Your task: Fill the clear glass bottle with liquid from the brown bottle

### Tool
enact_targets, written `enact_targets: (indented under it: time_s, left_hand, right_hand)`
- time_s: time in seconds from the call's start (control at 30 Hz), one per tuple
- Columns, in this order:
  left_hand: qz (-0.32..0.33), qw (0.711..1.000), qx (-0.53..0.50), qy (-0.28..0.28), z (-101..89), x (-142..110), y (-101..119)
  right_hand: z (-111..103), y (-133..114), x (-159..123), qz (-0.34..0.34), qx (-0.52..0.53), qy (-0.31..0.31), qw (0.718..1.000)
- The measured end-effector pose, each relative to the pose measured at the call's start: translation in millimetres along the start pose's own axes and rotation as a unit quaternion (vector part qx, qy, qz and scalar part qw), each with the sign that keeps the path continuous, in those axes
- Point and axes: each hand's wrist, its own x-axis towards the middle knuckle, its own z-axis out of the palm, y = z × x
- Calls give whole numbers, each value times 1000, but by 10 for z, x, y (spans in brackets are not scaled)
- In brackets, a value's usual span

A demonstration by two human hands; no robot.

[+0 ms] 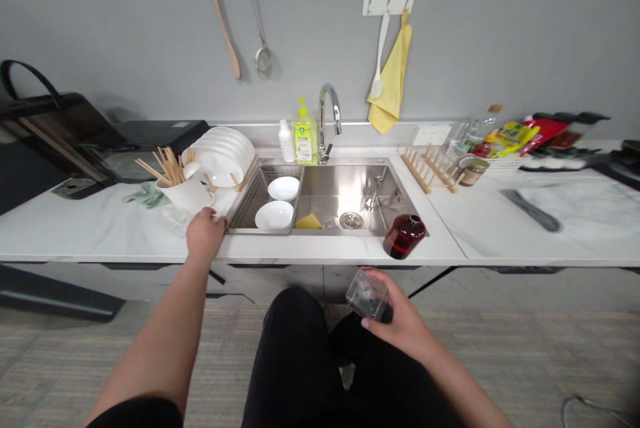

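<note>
My right hand grips a clear square container in front of the cabinet, below the counter's front edge. Thumb and fingers are on opposite sides of it, and its inside looks clear. My left hand lies on the white counter, fingers loosely spread, left of the sink's corner. Just beyond its fingertips stands a white mug full of wooden chopsticks. A clear object lies left of that hand. On the counter's front edge stands a dark red bottle, nearest to my right hand.
The steel sink holds two white bowls in its left basket and a yellow sponge. Behind it are a faucet and green soap bottle. White plates stand left; a wooden rack stands right.
</note>
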Motion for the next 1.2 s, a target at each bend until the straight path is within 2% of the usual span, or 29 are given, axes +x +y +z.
enact_targets:
  time_s: [0.13, 0.37, 0.63, 0.77, 0.87, 0.93, 1.03, 1.13, 1.2]
  left_hand:
    - [19, 1000, 13, 8, 24, -3, -7]
    - [9, 999, 12, 33, 33, -46, -61]
    - [122, 991, 38, 41, 73, -143, -18]
    - [155, 987, 39, 27, 86, -157, -21]
    - [168, 984, 29, 42, 53, -229, 54]
    - [180, 982, 2, 65, 19, -344, 194]
    - [214, 969, -65, 108, -18, -630, 562]
    - [267, 943, -140, 143, -23, -1008, 1086]
    - [311, 919, -194, 144, -11, -1273, 1490]
  right_hand:
    - [26, -41, -60, -7, -3, -1, 1000]
    - [3, -85, -285, -13, 10, 5, 1000]
    - [-153, -37, -569, -20, 30, 45, 998]
    - [-183, 18, -661, -30, 39, 51, 998]
    - [-206, 28, -721, -30, 37, 53, 997]
    - [-237, 29, -753, -30, 38, 60, 997]
    - [-303, 47, -780, -31, 41, 73, 996]
    - [-380, 82, -789, -33, 47, 82, 995]
    - [-435, 103, -796, -33, 48, 86, 995]
